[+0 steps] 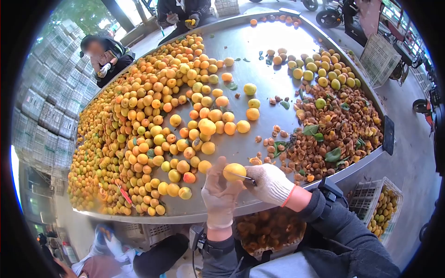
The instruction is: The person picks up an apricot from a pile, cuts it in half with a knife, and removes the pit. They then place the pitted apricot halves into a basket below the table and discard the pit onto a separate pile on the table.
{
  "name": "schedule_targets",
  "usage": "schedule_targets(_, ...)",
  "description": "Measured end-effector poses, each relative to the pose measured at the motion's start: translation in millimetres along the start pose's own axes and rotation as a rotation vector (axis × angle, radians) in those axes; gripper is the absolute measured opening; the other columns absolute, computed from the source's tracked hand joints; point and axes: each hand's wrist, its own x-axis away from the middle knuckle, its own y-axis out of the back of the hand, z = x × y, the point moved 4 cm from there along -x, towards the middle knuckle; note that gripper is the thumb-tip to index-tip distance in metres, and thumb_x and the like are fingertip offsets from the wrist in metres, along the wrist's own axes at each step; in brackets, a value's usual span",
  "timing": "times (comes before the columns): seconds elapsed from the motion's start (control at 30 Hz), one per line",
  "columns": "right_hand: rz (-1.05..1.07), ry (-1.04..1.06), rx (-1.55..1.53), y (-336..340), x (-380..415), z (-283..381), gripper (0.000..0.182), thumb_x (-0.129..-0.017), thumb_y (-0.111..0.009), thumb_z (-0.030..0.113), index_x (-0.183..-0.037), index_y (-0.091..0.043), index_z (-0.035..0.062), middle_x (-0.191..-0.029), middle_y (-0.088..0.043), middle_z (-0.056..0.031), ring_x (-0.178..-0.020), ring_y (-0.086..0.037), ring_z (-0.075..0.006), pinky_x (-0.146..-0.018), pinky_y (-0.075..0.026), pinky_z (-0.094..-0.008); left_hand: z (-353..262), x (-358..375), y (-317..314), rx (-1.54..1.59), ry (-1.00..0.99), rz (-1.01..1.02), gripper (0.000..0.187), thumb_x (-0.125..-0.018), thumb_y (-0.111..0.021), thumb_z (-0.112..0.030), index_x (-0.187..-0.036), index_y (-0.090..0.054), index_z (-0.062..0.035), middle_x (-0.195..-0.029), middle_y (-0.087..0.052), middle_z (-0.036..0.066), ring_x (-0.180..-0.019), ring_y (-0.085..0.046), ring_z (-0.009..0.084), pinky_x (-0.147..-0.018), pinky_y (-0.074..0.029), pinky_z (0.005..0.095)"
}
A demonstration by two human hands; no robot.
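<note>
My left hand (219, 194), in a pale glove, holds a yellow-orange apricot (234, 172) between its fingers over the near edge of the metal table (185, 211). To its right, my right hand (272, 183) wears a white knitted glove and is closed around a small knife (249, 179). The knife's thin blade lies against the apricot's surface. A big heap of whole apricots (153, 109) covers the table's left side. Beyond my right hand lies a pile of brown pits and scraps (331, 127) with a few green leaves.
Co-workers sit at the far side (183, 11), far left (104, 55) and near left (109, 252). Below the table edge is a container of opened fruit (271, 228). A white crate of fruit (371, 204) stands at right. A red-handled tool (124, 194) lies among the apricots.
</note>
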Motion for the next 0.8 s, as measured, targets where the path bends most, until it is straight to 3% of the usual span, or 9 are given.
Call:
schedule_targets(0.03,-0.013,0.0,0.028,-1,1,1,0.029,-0.079,-0.062,0.012,-0.108,-0.065,0.0122,-0.081,-0.066,-0.0159,-0.075,-0.064,-0.0374,-0.064,-0.051,-0.0414,5,1,0,0.249,0.129,-0.04,0.057,-0.071,-0.079,0.004,-0.123,-0.057,0.0037,-0.105,-0.059,0.006,-0.096,-0.058,0.0146,-0.082,-0.052,0.0262)
schedule_targets(0.17,-0.019,-0.077,0.098,-2,1,3,0.029,-0.079,-0.062,0.013,-0.107,-0.065,0.0123,-0.085,-0.066,-0.0163,-0.078,-0.064,-0.037,-0.066,-0.052,-0.0407,10,3,-1,0.206,0.291,-0.048,0.061,-0.069,-0.083,-0.002,-0.124,-0.056,0.0028,-0.106,-0.059,0.006,-0.096,-0.058,0.0157,-0.083,-0.052,0.0279)
schedule_targets(0.23,-0.026,-0.076,0.074,-6,-1,-2,0.026,-0.078,-0.064,0.011,-0.104,-0.066,0.0114,-0.082,-0.066,-0.0166,-0.075,-0.064,-0.0369,-0.065,-0.051,-0.0408,-5,1,-5,-0.64,-0.252,0.007,0.063,-0.071,-0.085,-0.015,-0.124,-0.057,0.0019,-0.108,-0.062,0.007,-0.09,-0.059,0.0149,-0.081,-0.049,0.0275)
schedule_targets(0.37,-0.089,0.03,-0.118,-4,2,-2,0.028,-0.077,-0.066,0.009,-0.105,-0.067,0.0111,-0.081,-0.067,-0.0161,-0.075,-0.065,-0.0363,-0.065,-0.051,-0.0402,-11,0,-5,-0.624,-0.333,0.049,0.058,-0.076,-0.082,-0.025,-0.121,-0.058,0.0017,-0.109,-0.063,0.008,-0.09,-0.058,0.0134,-0.08,-0.049,0.0263)
schedule_targets(0.43,-0.121,0.043,-0.076,-1,1,3,0.03,-0.076,-0.067,0.009,-0.107,-0.067,0.0115,-0.082,-0.067,-0.0157,-0.075,-0.065,-0.0363,-0.066,-0.051,-0.0398,11,0,1,0.201,0.175,0.097,0.057,-0.078,-0.08,-0.024,-0.122,-0.057,0.0034,-0.113,-0.06,0.009,-0.1,-0.059,0.0167,-0.084,-0.05,0.0269)
schedule_targets(0.57,-0.235,0.099,-0.134,-5,4,2,0.03,-0.077,-0.067,0.011,-0.107,-0.067,0.012,-0.081,-0.067,-0.0154,-0.074,-0.065,-0.0365,-0.066,-0.052,-0.0398,15,2,-1,0.18,0.256,0.096,0.06,-0.077,-0.08,-0.031,-0.12,-0.057,0.0032,-0.107,-0.061,0.01,-0.098,-0.061,0.0186,-0.087,-0.048,0.0286)
schedule_targets(0.67,-0.053,-0.033,0.029,1,3,3,0.029,-0.078,-0.066,0.014,-0.108,-0.068,0.0119,-0.081,-0.067,-0.0156,-0.074,-0.065,-0.0361,-0.067,-0.052,-0.0394,10,-4,10,-0.394,-0.027,0.129,0.064,-0.075,-0.081,-0.036,-0.12,-0.056,0.0024,-0.103,-0.063,0.012,-0.095,-0.062,0.0191,-0.089,-0.048,0.031)
schedule_targets(0.73,0.006,-0.085,0.027,-3,-2,-2,0.028,-0.078,-0.066,0.015,-0.106,-0.068,0.0118,-0.081,-0.067,-0.0156,-0.075,-0.065,-0.0358,-0.067,-0.051,-0.0395,-12,-3,1,-1.057,-0.549,0.102,0.062,-0.077,-0.078,-0.042,-0.116,-0.059,0.0016,-0.103,-0.065,0.007,-0.089,-0.062,0.0157,-0.076,-0.051,0.0291)
schedule_targets(0.8,0.059,-0.135,0.028,-7,-3,-9,0.027,-0.078,-0.065,0.016,-0.105,-0.068,0.0116,-0.081,-0.067,-0.0157,-0.075,-0.065,-0.0356,-0.067,-0.051,-0.0396,-12,-2,1,-0.967,-0.445,0.119,0.058,-0.077,-0.079,-0.037,-0.117,-0.059,0.0004,-0.104,-0.065,0.008,-0.09,-0.062,0.0163,-0.077,-0.052,0.0291)
